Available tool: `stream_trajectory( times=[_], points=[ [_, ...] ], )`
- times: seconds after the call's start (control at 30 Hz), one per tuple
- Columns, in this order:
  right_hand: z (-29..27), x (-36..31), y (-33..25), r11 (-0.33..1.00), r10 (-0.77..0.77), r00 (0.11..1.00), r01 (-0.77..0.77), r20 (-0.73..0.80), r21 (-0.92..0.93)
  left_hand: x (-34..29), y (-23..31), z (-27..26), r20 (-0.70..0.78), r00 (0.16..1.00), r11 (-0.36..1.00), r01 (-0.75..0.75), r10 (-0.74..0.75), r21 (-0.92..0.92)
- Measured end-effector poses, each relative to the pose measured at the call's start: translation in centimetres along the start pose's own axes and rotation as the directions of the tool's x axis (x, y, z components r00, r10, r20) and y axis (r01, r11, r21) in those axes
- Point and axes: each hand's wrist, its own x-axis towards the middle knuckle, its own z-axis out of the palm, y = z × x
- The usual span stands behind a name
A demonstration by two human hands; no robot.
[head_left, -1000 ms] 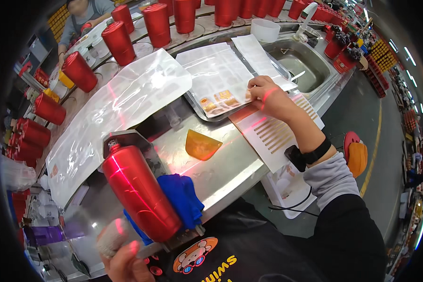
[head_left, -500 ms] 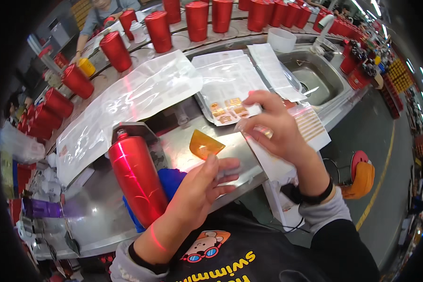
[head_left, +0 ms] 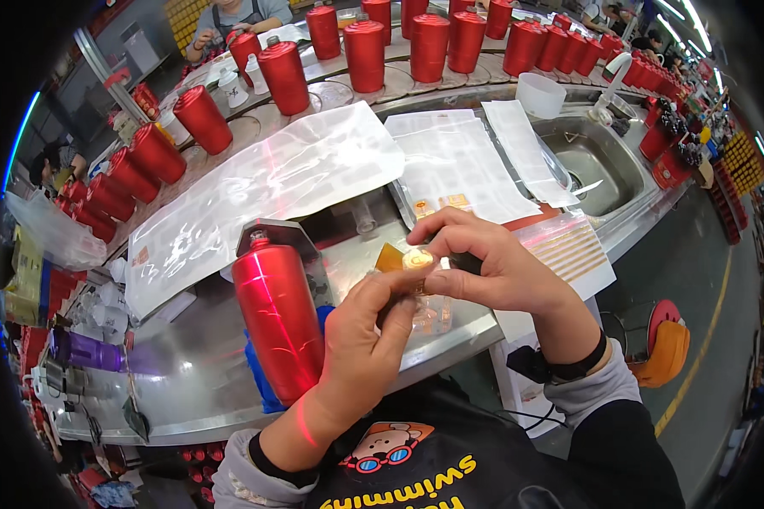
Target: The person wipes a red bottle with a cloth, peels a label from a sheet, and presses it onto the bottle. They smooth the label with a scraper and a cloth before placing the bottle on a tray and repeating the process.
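My left hand (head_left: 369, 339) and my right hand (head_left: 492, 267) meet above the steel bench. Between their fingertips is a small gold sticker (head_left: 417, 258), at the tip of my left index finger. My right thumb and index finger close in on it from the other side. Clear film (head_left: 435, 312) shows just below the fingers; which hand it hangs from is unclear. Behind my left hand, an amber scraper (head_left: 389, 256) is partly hidden. A red metal bottle (head_left: 278, 318) leans against a dark angular holder (head_left: 301, 242), beside my left forearm, with blue cloth (head_left: 261, 373) under it.
Glossy clear sheets (head_left: 272, 182) and a white decal sheet (head_left: 458, 161) cover the bench's far side. A striped gold sheet (head_left: 573, 250) lies right. Beyond are a sink (head_left: 598, 161), a white tub (head_left: 541, 95) and red bottles (head_left: 365, 55) along a conveyor. A co-worker (head_left: 238, 21) sits opposite.
My hands, apart before, have come together at the gold sticker. My right hand has lowered away from the decal sheet. The whole view has shifted a little.
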Motion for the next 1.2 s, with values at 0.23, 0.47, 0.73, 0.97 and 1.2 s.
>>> stream_trajectory(
  times=[0.23,0.47,0.73,0.97,1.2],
  points=[
    [-5.9,7.3,3.9,0.979,-0.037,0.997,0.021,-0.075,-0.202,-2.0,3.1,-4.0,0.051,0.999,0.932,-0.034,0.017,0.361],
    [-13.4,17.4,21.3,0.5,0.223,0.97,-0.199,-0.096,-0.843,-6.5,2.6,-9.1,-0.051,0.963,0.832,-0.2,0.263,0.517],
    [-11.1,19.0,19.0,0.487,0.084,0.972,-0.232,-0.219,-0.842,-11.0,-1.2,-11.3,-0.228,0.969,0.713,0.222,-0.089,0.665],
    [-7.5,12.4,7.2,0.712,-0.296,0.944,0.115,-0.148,-0.693,-11.5,-2.4,-10.3,-0.008,0.999,0.656,0.034,-0.043,0.754],
    [-1.0,8.0,-3.7,0.885,-0.265,0.964,0.236,-0.018,-0.401,-11.4,-4.2,-10.7,-0.002,0.988,0.715,-0.11,0.154,0.691]
  ],
)
